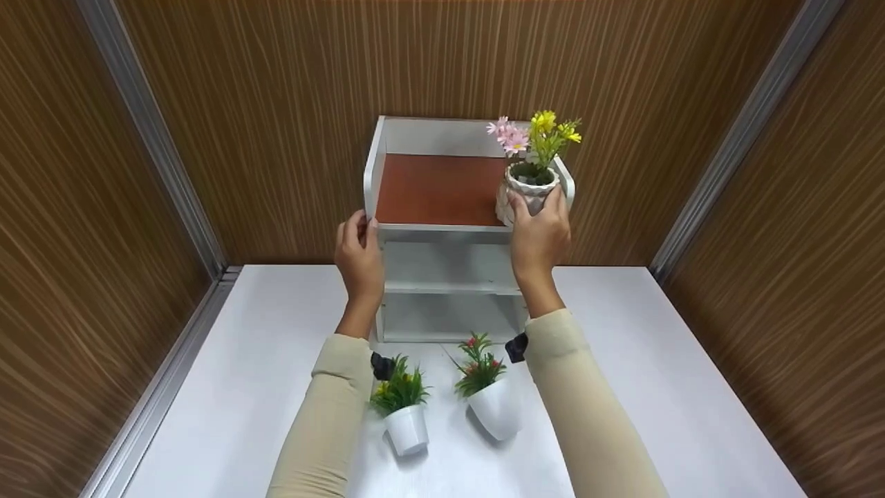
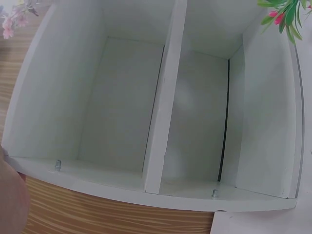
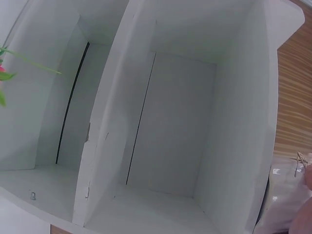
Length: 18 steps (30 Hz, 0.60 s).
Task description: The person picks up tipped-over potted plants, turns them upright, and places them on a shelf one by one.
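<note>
At the upper left of the white shelf unit [image 1: 446,227], the person's left hand [image 1: 361,263] is placed with its fingers [image 1: 354,225] bent and gripping the front edge of the side panel [image 1: 373,169]. The left wrist view shows only a blurred part of this hand, beside the unit. A little to the right and nearer to the person, a white pot [image 1: 406,429] with green leaves and small yellow flowers is on the white table [image 1: 187,408]. Behind it, the unit shows two open compartments [image 1: 446,266] and, on its top, a reddish-brown board [image 1: 439,190]. Next on the table comes a second white pot [image 1: 496,409] with green leaves and red flowers, which looks inclined; both pots are apart from the fingers. Farther right, the right hand [image 1: 541,238] is clamped on the pale flower pot [image 1: 534,199], which carries pink and yellow flowers. This pot is upright between the thumb and the fingers, touching both, at the right front corner of the board. Whether its base rests fully there, one cannot tell.
</note>
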{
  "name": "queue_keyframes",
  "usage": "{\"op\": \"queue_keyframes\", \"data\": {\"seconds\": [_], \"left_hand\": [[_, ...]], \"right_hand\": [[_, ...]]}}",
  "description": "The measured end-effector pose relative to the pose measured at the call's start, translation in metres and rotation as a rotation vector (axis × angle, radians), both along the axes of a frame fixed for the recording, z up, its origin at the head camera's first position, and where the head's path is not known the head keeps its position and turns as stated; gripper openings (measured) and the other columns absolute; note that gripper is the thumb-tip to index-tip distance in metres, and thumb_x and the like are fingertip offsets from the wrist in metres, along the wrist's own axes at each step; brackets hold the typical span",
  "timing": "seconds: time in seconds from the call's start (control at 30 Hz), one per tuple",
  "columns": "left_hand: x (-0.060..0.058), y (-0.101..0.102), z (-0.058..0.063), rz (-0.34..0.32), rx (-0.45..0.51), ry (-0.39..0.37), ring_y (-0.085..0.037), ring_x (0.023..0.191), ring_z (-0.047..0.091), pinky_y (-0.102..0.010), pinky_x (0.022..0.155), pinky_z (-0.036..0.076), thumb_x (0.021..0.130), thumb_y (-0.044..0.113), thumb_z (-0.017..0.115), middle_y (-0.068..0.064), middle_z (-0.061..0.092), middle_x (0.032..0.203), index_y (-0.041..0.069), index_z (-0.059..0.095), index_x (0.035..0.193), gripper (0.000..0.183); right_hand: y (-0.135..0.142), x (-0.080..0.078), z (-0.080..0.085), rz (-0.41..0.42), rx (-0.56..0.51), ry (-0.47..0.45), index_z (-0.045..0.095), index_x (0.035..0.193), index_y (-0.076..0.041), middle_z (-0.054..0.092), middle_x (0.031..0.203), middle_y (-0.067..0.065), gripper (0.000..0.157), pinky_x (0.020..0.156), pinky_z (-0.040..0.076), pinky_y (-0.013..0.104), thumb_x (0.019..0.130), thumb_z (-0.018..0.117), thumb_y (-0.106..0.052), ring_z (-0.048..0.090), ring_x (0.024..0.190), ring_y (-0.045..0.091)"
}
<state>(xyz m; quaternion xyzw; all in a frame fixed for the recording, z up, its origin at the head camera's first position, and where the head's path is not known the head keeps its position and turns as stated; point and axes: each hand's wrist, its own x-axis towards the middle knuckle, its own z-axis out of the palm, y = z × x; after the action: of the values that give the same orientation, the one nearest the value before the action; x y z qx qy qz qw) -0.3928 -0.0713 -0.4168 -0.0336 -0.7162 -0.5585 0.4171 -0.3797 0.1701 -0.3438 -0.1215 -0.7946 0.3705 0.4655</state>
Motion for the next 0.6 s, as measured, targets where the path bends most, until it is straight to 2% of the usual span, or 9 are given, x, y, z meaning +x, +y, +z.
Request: {"op": "queue_keyframes", "data": {"seconds": [0.27, 0.43, 0.6], "left_hand": [[-0.0003, 0.0016, -0.0009, 0.008, -0.002, -0.003, -0.017, 0.111, 0.063, -0.029, 0.095, 0.055, 0.104, 0.022, 0.058, -0.01, 0.062, 0.117, 0.004, 0.061, 0.13, 0.032], [0.002, 0.0038, -0.0004, 0.009, -0.014, 0.003, -0.017, 0.11, 0.063, -0.029, 0.094, 0.055, 0.104, 0.023, 0.058, -0.01, 0.062, 0.117, 0.004, 0.061, 0.131, 0.033], [0.0028, 0.0049, 0.0011, 0.008, -0.018, 0.011, -0.018, 0.11, 0.063, -0.029, 0.094, 0.055, 0.104, 0.023, 0.057, -0.01, 0.062, 0.117, 0.004, 0.061, 0.13, 0.033]], "right_hand": [[-0.0002, 0.0, -0.0036, 0.007, -0.02, -0.013, 0.048, 0.146, 0.002, 0.052, 0.147, 0.014, 0.079, 0.103, 0.048, 0.048, 0.089, 0.075, -0.045, 0.056, 0.13, 0.034], [0.0019, 0.0029, -0.0038, -0.031, 0.023, -0.035, 0.049, 0.146, 0.001, 0.052, 0.145, 0.014, 0.078, 0.097, 0.051, 0.051, 0.09, 0.073, -0.048, 0.058, 0.126, 0.035], [0.0025, 0.0066, -0.0007, -0.059, 0.066, -0.021, 0.052, 0.143, 0.002, 0.054, 0.142, 0.015, 0.075, 0.094, 0.052, 0.053, 0.09, 0.073, -0.047, 0.058, 0.126, 0.035]]}}
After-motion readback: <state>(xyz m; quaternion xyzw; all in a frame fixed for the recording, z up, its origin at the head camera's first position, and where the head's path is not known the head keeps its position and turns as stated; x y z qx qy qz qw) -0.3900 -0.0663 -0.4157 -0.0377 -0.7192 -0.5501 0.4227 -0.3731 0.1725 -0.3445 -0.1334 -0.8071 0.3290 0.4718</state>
